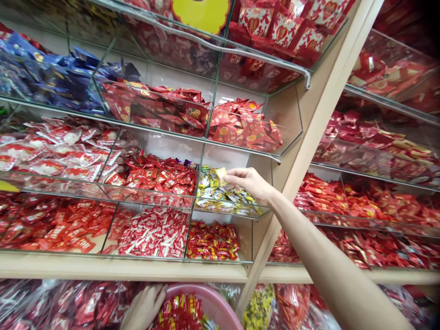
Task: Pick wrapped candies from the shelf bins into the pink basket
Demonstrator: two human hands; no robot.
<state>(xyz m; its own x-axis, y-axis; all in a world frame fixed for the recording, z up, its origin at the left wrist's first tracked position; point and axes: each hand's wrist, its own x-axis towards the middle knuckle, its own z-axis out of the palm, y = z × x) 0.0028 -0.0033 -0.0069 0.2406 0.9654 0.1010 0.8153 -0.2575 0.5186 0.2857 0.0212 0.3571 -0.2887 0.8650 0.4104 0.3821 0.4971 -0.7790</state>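
My right hand (pixel 248 182) reaches into a glass-fronted compartment on the shelf, thumb and fingers pinching a small yellow wrapped candy (pixel 221 173). Right below it lies a heap of yellow and white wrapped candies (pixel 223 191). At the bottom of the view, my left hand (pixel 145 305) is at the left rim of a pink basin (pixel 215 298), its fingers bent over the edge; part of the grip is hidden. Red and yellow wrapped candies (pixel 182 311) lie inside the basin, with a few yellow and white ones at their right.
Glass dividers and front panels (pixel 151 195) separate the shelf compartments. Red wrapped candies (pixel 165 176) fill the neighbouring one. A wooden upright (pixel 309 123) stands close to my right forearm. Beneath the wooden ledge (pixel 137 268) are bagged sweets (pixel 259 307).
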